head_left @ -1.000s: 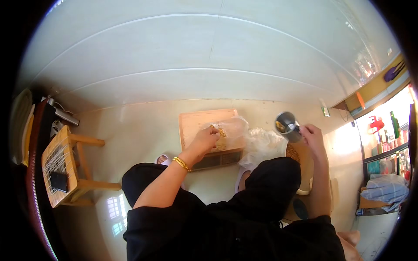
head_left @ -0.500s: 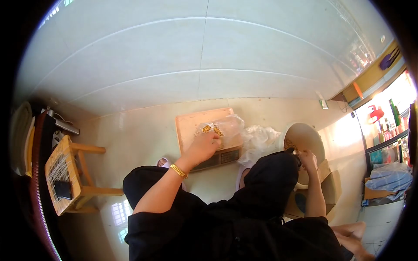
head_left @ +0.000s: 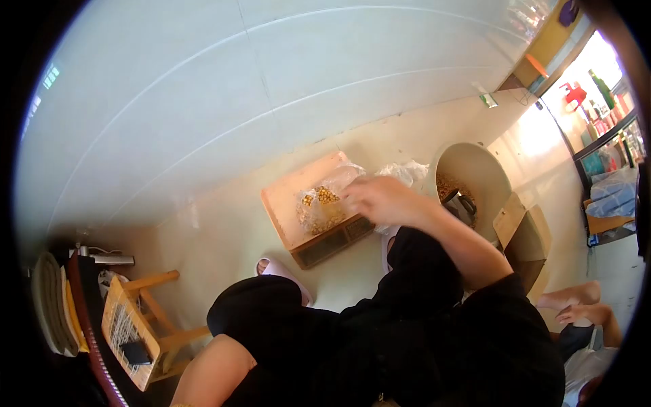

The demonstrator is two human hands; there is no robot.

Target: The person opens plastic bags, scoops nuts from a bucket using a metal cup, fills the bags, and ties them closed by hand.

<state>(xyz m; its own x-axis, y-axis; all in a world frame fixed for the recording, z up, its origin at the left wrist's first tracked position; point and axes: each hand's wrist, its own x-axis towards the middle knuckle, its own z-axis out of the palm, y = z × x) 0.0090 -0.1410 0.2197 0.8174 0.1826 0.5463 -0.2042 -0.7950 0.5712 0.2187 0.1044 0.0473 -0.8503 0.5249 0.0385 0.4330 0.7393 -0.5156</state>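
My right hand [head_left: 385,200] reaches across to a clear plastic bag [head_left: 317,216] and is nearest its right side. Its fingers are smeared by motion, so touching or apart is unclear. Small yellow and tan pieces, like kernels, lie in the bag. Under it is a scale [head_left: 277,193] with a peach-coloured tray and a dark front panel. My left hand is out of sight; only its forearm [head_left: 217,370] shows at the bottom edge. In the pale bucket [head_left: 475,166], a dark mug-like scoop [head_left: 460,203] with a handle rests on brownish grains.
Crumpled clear plastic [head_left: 405,171] lies between scale and bucket. An open cardboard box [head_left: 532,234] stands beside the bucket. On the left is a wooden stool [head_left: 129,325] with a dark flat object on it. Another person [head_left: 583,319] sits at lower right. A wall rises behind.
My right hand has let go of the scoop in the bucket and moved left to the bag. My left hand has drawn back from the bag out of view. The camera view has tilted.
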